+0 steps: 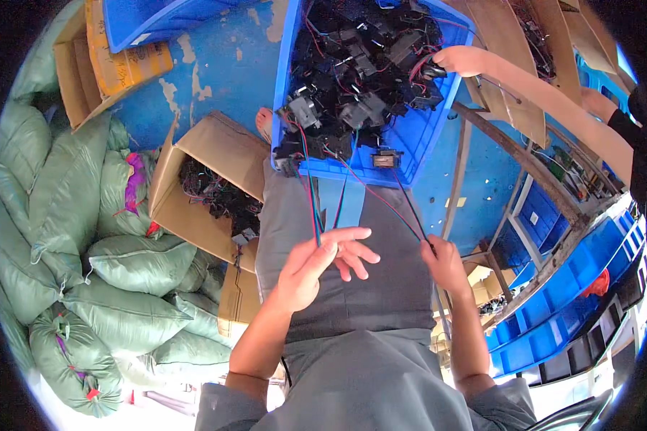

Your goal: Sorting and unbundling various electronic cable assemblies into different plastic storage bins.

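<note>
My left hand (313, 269) holds a few thin red, black and teal wires (313, 208) at the thumb, while its other fingers are spread. These wires run up to black plastic parts at the near side of a blue bin (425, 154). My right hand (447, 264) is closed around more wires (392, 207), pulled taut from the bin. One leads to a small dark part with a light face (387, 159) near the bin's edge. Many black and grey wired parts (366, 108) fill the bin.
Another person's hand (459, 62) reaches in from the right, gripping a black wired part. An open cardboard box (226, 151) with wired parts stands at left, beside piled green sacks (133, 273). A wooden-framed rack (517, 161) and blue trays (546, 316) are on the right.
</note>
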`<state>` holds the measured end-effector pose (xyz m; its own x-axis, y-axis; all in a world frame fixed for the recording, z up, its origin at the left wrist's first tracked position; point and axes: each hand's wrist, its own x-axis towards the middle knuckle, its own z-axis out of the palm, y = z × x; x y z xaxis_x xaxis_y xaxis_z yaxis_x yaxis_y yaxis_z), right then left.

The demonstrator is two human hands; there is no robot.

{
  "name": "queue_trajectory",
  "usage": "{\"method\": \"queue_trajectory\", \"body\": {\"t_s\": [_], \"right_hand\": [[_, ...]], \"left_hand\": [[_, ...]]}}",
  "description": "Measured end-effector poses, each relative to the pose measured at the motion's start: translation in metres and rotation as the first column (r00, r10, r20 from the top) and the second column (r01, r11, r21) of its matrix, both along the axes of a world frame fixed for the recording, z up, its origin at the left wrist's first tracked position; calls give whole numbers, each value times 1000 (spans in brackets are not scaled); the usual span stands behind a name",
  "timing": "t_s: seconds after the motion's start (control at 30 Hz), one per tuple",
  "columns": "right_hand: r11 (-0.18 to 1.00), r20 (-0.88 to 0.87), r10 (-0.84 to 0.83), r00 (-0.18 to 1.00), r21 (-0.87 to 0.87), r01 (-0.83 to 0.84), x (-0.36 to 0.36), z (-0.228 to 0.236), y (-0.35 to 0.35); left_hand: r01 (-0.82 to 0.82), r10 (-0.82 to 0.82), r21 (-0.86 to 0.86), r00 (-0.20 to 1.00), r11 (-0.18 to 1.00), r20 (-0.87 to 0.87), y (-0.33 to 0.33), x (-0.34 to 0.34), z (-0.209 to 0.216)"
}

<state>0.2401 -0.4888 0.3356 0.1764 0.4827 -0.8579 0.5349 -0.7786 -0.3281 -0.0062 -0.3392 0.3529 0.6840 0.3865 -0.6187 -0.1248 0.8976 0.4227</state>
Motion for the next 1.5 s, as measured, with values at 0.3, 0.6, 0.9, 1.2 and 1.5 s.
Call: {"method": "queue_trajectory", "body": {"t_s": [0.3, 0.6, 0.9, 1.2, 1.5], "right_hand": [[987, -146, -138, 980, 63, 149, -43, -7, 50], [982, -58, 23, 998, 191, -12, -57, -11, 54], [923, 82, 219, 972, 305, -234, -79, -15, 48], [724, 283, 582, 762, 246, -644, -100, -33, 35], [883, 249, 322, 913, 268, -384, 2, -106, 118]], "left_hand": [[195, -204, -66, 962, 979, -180, -25, 19, -40], [290, -314, -126, 911, 949, -267, -56, 26, -80], [389, -383, -49, 864, 920, -329, -78, 35, -103], [323, -384, -248, 886, 913, -259, -85, 15, -119], [508, -575, -269, 726, 818, -378, -80, 14, -117]]}}
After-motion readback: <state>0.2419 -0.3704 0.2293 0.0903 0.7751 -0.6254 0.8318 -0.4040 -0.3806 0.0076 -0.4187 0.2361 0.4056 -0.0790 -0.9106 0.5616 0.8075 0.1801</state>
